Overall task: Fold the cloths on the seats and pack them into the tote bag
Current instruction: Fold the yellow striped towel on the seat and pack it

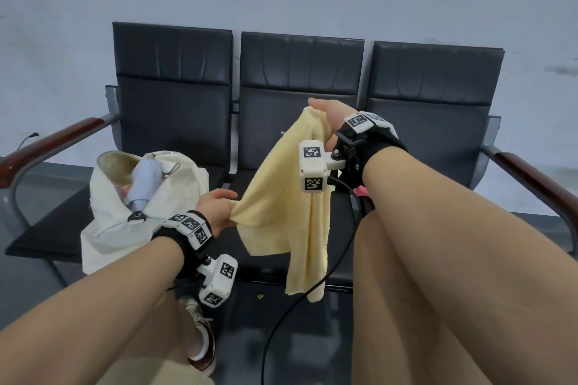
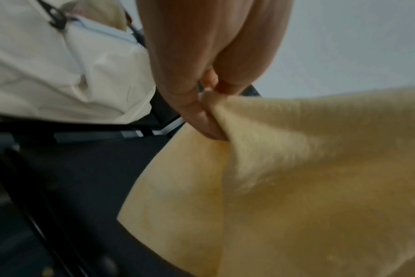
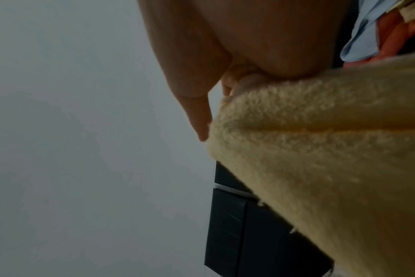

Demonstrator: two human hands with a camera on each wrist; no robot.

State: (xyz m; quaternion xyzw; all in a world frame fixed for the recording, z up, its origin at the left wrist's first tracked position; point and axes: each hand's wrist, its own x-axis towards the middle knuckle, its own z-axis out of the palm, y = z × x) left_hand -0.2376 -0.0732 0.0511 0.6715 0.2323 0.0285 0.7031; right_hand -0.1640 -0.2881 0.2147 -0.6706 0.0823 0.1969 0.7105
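Observation:
A pale yellow cloth (image 1: 281, 197) hangs in the air over the middle seat (image 1: 281, 262), stretched between both hands. My left hand (image 1: 219, 208) pinches its lower left corner; in the left wrist view the fingers (image 2: 197, 112) are curled on the cloth (image 2: 296, 187). My right hand (image 1: 328, 116) grips the cloth's top edge higher up, and the cloth (image 3: 320, 150) fills the right wrist view below the hand (image 3: 213, 84). A cream tote bag (image 1: 125, 228) lies on the left seat, mouth open, with a grey-blue cloth (image 1: 144, 184) inside.
Three black seats stand in a row against a grey wall, with wooden armrests (image 1: 50, 147) at both ends. A black cable (image 1: 297, 306) runs from the right wrist down to the floor. A pink item (image 1: 362, 192) peeks out behind my right forearm. My shoe (image 1: 200, 331) is below.

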